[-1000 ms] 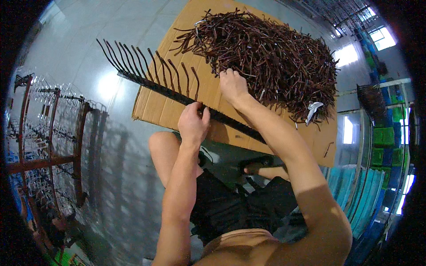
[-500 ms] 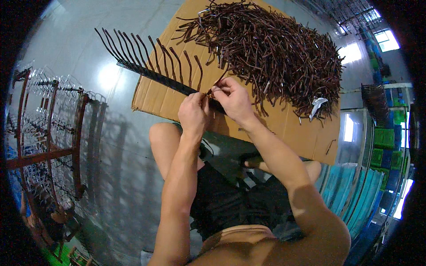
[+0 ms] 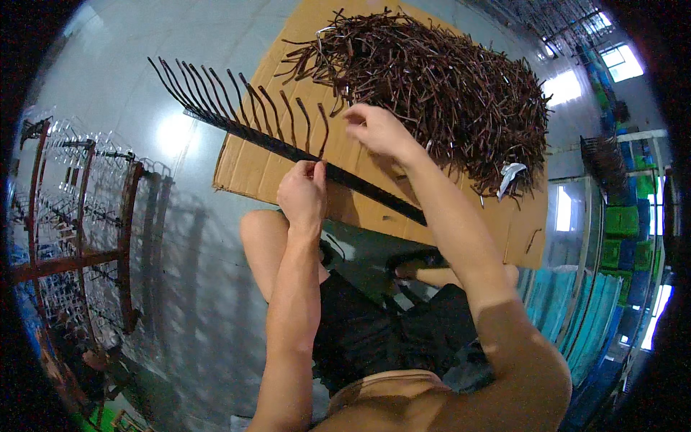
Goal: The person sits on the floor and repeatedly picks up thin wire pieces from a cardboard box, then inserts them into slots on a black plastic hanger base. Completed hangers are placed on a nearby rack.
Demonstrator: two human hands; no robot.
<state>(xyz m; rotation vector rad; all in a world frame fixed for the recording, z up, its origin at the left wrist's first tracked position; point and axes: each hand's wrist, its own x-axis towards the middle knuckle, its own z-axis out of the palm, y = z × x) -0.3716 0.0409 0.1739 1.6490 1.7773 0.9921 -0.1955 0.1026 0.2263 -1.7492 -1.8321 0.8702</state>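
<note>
My left hand (image 3: 302,196) grips a long black bar (image 3: 360,186) that slants from upper left to lower right, with several curved dark prongs (image 3: 237,97) standing up from its left half. My right hand (image 3: 376,129) hovers above the bar, just right of the last prong, fingers loosely curled with nothing clearly in them. Behind it lies a big heap of loose dark brown prongs (image 3: 446,86) on a flat sheet of brown cardboard (image 3: 248,169).
My bare knee (image 3: 263,234) and black shorts (image 3: 374,331) sit under the bar. A rusty metal rack (image 3: 79,230) stands at the left on the shiny grey floor (image 3: 187,302). A white scrap (image 3: 509,175) lies by the heap; teal and green crates (image 3: 619,230) stand at the right.
My right hand left the bar beside my left hand and rose up and right toward the heap. One more prong stands on the bar near my left hand.
</note>
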